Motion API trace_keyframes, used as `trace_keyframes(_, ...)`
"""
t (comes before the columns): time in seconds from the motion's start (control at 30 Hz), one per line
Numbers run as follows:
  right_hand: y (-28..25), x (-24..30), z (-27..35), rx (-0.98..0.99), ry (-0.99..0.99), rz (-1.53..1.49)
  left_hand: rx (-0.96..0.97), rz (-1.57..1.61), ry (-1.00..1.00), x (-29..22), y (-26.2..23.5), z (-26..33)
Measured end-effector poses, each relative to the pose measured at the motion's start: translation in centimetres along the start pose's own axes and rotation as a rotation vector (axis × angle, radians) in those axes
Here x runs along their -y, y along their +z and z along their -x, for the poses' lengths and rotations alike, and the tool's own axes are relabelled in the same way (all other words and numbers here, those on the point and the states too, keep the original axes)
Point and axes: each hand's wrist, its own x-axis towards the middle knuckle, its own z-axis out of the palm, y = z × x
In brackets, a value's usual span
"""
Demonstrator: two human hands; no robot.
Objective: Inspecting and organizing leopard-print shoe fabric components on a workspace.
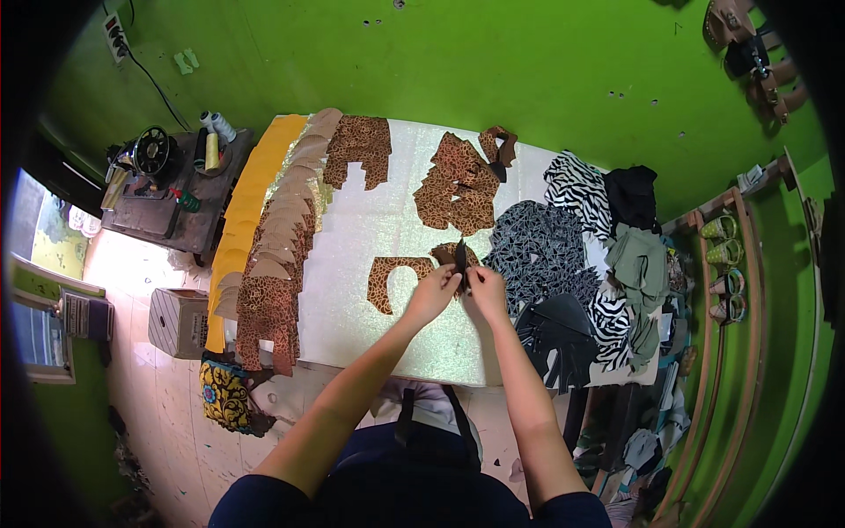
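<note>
Both hands — left hand (431,295), right hand (487,289) — pinch a leopard-print fabric piece (458,257) together (a white cardboard box (179,322) sits floor-left).

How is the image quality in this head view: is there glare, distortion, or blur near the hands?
Head view: strong fisheye bending, so the glittery white table sheet curves and the corners go black; bright overexposed glare at the window on the left; the sheet sparkles but is not washed out; the left hand and right hand, pinching a small leopard-print fabric piece, look reasonably sharp, with soft shadows.
</note>
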Motion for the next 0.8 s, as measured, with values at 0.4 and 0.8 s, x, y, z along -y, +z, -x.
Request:
trace_keyframes(0.4,-3.7,0.5,-0.1,-0.209,-0.005,-0.108,-0.035,0.107,-0.055,1.8,1.8,-2.6)
trace_keyframes(0.8,-2.2,3.6,0.2,-0.135,-0.789,0.477,0.068,0.405,-0.152,-2.0,-2.7,-1.5)
